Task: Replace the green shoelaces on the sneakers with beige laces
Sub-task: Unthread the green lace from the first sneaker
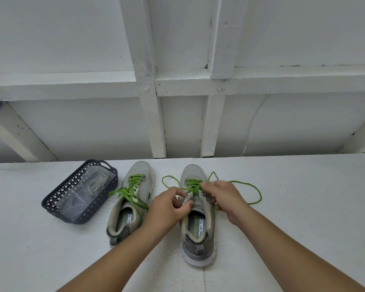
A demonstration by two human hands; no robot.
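A white-painted work surface (282, 207) fills the lower half of the view; its paint is speckled and worn. Behind it, a white wall (72, 39) is framed by painted wooden battens (152, 114), two upright and one horizontal, with diagonal braces seen at the far left and right. Chipped paint and dark marks are visible at the batten joints.

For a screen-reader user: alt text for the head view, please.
Both hands work at the right sneaker: the right hand pinches its loosened green lace, the left hand grips the tongue. The left sneaker sits laced beside a dark basket.
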